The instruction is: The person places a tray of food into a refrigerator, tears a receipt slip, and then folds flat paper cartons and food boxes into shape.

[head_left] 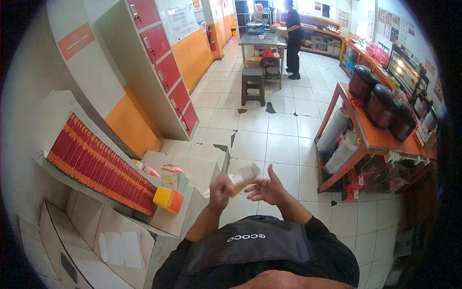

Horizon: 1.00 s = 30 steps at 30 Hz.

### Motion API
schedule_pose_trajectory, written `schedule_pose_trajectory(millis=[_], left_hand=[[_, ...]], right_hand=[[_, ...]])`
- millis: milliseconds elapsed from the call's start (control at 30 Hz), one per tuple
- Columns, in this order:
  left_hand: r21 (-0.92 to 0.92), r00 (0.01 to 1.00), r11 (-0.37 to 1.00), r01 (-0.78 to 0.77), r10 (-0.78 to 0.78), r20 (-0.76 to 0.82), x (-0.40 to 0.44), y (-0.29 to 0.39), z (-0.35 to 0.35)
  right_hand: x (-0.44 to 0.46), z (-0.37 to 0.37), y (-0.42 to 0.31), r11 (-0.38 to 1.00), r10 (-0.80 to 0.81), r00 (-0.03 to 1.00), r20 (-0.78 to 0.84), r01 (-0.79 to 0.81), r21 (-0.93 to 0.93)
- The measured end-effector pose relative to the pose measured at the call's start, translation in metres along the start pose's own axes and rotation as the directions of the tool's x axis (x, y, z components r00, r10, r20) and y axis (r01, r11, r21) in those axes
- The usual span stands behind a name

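Note:
My left hand [221, 190] is closed around a small white and yellow carton [244, 177], smeared by motion. Close to the carton's right end, my right hand [270, 189] has its thumb up and fingers stretched out; whether the fingertips touch the carton I cannot tell. To the left, on a tiled ledge, stands a yellow and orange box [168, 199]. Behind it are flat printed cartons [174, 178] standing together. A long open cardboard box [72, 107] beside them is packed with a row of red and orange flat pieces [96, 161].
White sheets [121, 249] lie on the tiled step at lower left. Red lockers [168, 72] line the left wall. An orange table [358, 127] with dark pots [382, 106] stands right. Ahead are a grey stool [253, 85], a metal table [262, 39] and a person [292, 41].

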<state>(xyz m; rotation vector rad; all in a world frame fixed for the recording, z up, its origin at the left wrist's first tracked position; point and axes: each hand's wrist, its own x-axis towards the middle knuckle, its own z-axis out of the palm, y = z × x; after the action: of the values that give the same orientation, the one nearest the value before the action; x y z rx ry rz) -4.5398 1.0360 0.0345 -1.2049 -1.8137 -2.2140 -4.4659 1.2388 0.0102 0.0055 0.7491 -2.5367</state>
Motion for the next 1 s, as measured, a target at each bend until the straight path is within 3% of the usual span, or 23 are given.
schedule_pose_trajectory(millis=[33,67,100,133,167,233,300,367,400,433,467,533,567,600,667,700,733,767,800,867,900,967,1000], left_hand=[[0.234,0.945,0.941,-0.244,0.176,0.276,0.003,0.003,-0.010],[0.339,0.855,0.886,-0.317,0.112,0.507,0.006,0.009,-0.015],[0.362,0.811,0.864,-0.349,0.085,0.579,0.008,0.015,-0.012],[0.381,0.762,0.842,-0.381,0.052,0.646,0.008,0.020,-0.006],[0.397,0.708,0.820,-0.412,0.014,0.706,0.006,0.021,0.000],[0.600,0.745,0.675,-0.429,-0.111,0.658,-0.013,-0.005,0.009],[0.742,0.773,0.532,-0.409,-0.231,0.591,-0.028,-0.019,0.026],[0.736,0.833,0.567,-0.369,-0.148,0.532,-0.032,-0.012,0.042],[0.736,0.848,0.575,-0.357,-0.131,0.514,-0.032,-0.010,0.045],[0.736,0.861,0.582,-0.346,-0.114,0.495,-0.031,-0.009,0.046],[0.742,0.870,0.562,-0.364,-0.079,0.487,-0.030,-0.009,0.046],[0.756,0.884,0.521,-0.395,-0.010,0.468,-0.029,-0.011,0.043],[0.759,0.918,0.547,-0.353,0.048,0.393,-0.029,-0.011,0.042],[0.756,0.944,0.575,-0.313,0.104,0.313,-0.029,-0.013,0.041],[0.752,0.974,0.619,-0.226,0.157,0.163,-0.035,-0.027,0.036],[0.691,0.998,0.722,0.030,-0.054,0.013,-0.034,-0.022,0.037],[0.585,0.954,0.758,0.290,-0.280,-0.111,-0.032,-0.014,0.040],[0.441,0.843,0.722,0.533,-0.501,-0.198,-0.030,-0.009,0.041],[0.338,0.720,0.648,0.682,-0.676,-0.156,-0.029,-0.011,0.038],[0.057,0.657,0.656,0.753,-0.753,-0.013,-0.040,-0.030,0.036],[-0.082,0.631,0.626,0.776,-0.773,0.067,-0.042,-0.032,0.036],[-0.070,0.572,0.573,0.816,-0.787,0.230,-0.047,-0.030,0.035],[-0.061,0.537,0.547,0.835,-0.785,0.309,-0.048,-0.028,0.035]], right_hand=[[-0.005,0.011,-0.001,0.998,-0.019,0.994,-0.110,0.012,-0.070],[-0.010,0.020,0.001,0.990,-0.045,0.975,-0.218,0.015,-0.140],[-0.012,0.024,0.003,0.978,-0.079,0.944,-0.321,0.011,-0.209],[-0.004,0.005,0.007,0.945,0.003,0.949,-0.314,-0.105,-0.309],[-0.002,-0.009,0.012,0.904,-0.042,0.929,-0.369,-0.122,-0.411],[0.003,-0.007,0.015,0.787,-0.146,0.878,-0.456,-0.176,-0.592],[0.008,-0.017,0.021,0.803,-0.196,0.870,-0.453,-0.122,-0.583],[0.014,-0.031,0.027,0.801,-0.227,0.841,-0.491,-0.126,-0.586],[0.012,-0.036,0.030,0.509,-0.368,0.860,-0.355,-0.134,-0.851],[0.009,-0.041,0.031,0.136,-0.446,0.878,-0.174,-0.125,-0.983],[0.006,-0.045,0.031,-0.259,-0.447,0.894,0.025,-0.103,-0.961],[0.002,-0.044,0.028,0.263,-0.443,0.889,-0.112,0.010,-0.965],[0.002,-0.048,0.029,0.455,-0.446,0.880,-0.164,0.065,-0.888],[0.002,-0.051,0.030,0.622,-0.448,0.867,-0.216,0.129,-0.772],[0.008,-0.061,0.034,0.757,-0.500,0.810,-0.305,0.237,-0.609],[0.010,-0.059,0.034,0.786,-0.523,0.778,-0.347,0.283,-0.551],[0.010,-0.035,0.030,0.778,-0.552,0.742,-0.380,0.294,-0.555],[0.009,-0.019,0.026,0.770,-0.579,0.703,-0.413,0.305,-0.560],[0.006,-0.016,0.024,0.597,-0.659,0.683,-0.314,0.221,-0.771],[0.002,-0.011,0.018,0.113,-0.726,0.685,-0.066,0.023,-0.993],[-0.001,-0.005,0.015,-0.023,-0.716,0.698,0.020,0.005,-1.000],[-0.007,0.007,0.009,-0.290,-0.662,0.727,0.182,-0.025,-0.957],[-0.008,0.010,0.010,-0.297,-0.651,0.740,0.168,-0.044,-0.954]])
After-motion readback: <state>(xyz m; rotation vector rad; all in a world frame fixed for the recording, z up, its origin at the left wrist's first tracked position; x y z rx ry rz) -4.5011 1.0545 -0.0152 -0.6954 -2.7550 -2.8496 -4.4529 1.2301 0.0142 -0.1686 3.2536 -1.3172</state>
